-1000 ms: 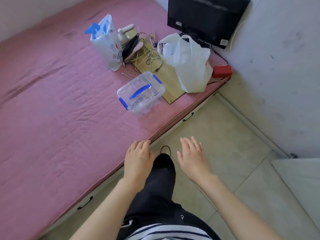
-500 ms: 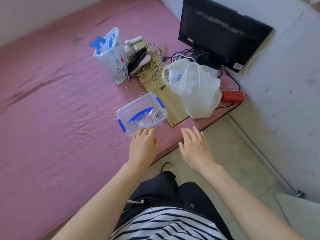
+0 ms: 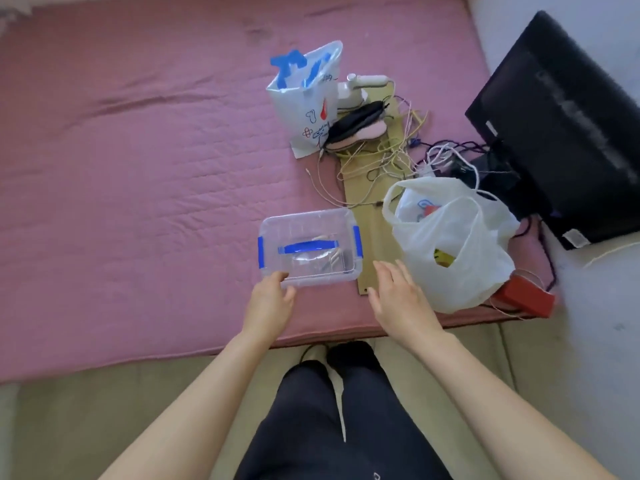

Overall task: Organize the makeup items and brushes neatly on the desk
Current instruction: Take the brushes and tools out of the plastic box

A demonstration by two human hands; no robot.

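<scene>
A clear plastic box (image 3: 308,233) with a blue lid handle and blue side clips lies on the pink mattress (image 3: 138,185) near its front edge. Slim items that look like brushes (image 3: 329,259) show through the lid. My left hand (image 3: 272,301) touches the box's near left corner, fingers loosely bent against it. My right hand (image 3: 398,294) hovers open, fingers straight, just right of the box's near right corner, over a thin brown board (image 3: 370,220).
A white plastic bag (image 3: 457,258) stands right of my right hand, with a red box (image 3: 523,299) beyond it. A printed bag (image 3: 304,95), dark and pink flat items (image 3: 356,128), tangled cables (image 3: 391,157) and a black monitor (image 3: 568,133) lie farther back.
I have come up to the mattress. Both hands moved forward from over the floor; the left reached the box's near corner and the right came beside the box.
</scene>
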